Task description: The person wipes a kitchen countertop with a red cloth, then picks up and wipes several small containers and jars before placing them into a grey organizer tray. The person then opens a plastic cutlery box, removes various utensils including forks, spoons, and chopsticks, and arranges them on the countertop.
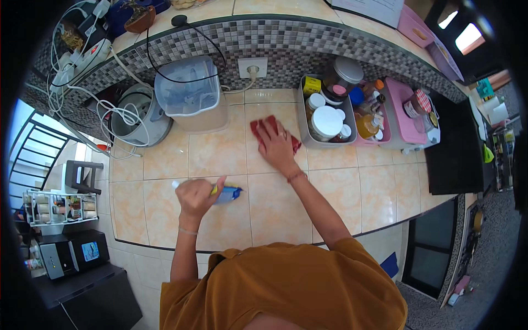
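My right hand point(277, 146) lies flat over a folded red cloth point(296, 144) and presses it to the tiled countertop point(218, 152). The cloth's edges show past my fingertips and beside the palm. Nearer the left, my left hand point(195, 197) is wrapped around a bottle point(226, 195) with a blue end, a yellow strip and a white tip. The bottle is tilted over, and most of it is hidden by my fist. It looks like a spray bottle, though its nozzle is not clearly seen.
Right of the cloth stands a grey bin point(326, 144) of jars, beside a pink bin point(373, 142) of bottles. At the back left are a lidded plastic container point(192, 95), a rice cooker pot point(140, 115) and tangled white cables point(123, 113). A wall socket point(252, 68) holds a plug.
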`<state>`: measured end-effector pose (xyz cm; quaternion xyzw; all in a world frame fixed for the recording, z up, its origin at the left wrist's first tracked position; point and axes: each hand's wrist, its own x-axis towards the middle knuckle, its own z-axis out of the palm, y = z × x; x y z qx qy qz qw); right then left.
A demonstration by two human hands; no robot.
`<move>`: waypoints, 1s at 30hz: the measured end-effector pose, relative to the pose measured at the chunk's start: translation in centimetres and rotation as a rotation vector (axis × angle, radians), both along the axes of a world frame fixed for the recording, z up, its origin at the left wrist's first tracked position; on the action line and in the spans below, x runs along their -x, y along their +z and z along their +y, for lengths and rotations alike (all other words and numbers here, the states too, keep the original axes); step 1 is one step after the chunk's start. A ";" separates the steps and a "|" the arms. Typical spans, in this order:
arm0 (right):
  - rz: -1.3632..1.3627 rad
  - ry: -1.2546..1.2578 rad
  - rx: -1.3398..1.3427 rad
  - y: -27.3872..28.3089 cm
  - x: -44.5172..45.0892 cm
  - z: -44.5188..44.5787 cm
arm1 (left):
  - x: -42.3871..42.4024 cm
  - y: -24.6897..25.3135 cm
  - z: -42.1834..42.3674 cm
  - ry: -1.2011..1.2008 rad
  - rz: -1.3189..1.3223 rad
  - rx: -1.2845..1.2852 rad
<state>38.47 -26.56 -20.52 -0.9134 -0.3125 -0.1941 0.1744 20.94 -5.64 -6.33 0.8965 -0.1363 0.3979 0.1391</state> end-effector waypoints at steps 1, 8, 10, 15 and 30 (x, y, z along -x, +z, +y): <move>-0.003 -0.060 0.048 -0.4 -2.5 0.5 | 0.5 0.0 0.0 -0.009 0.012 0.014; 0.026 -0.373 -0.079 -1.5 -10.1 8.6 | 1.6 -0.6 -0.4 0.008 0.051 0.029; -0.008 -0.144 -0.008 -1.5 -9.3 10.2 | 1.4 -0.9 -0.7 0.031 0.059 0.041; 0.041 -0.078 -0.106 -1.1 -10.7 9.2 | 1.0 -0.7 -0.6 0.066 0.075 0.066; 0.296 0.504 0.133 4.1 16.1 -5.4 | 1.6 -1.2 -0.1 0.120 0.017 0.140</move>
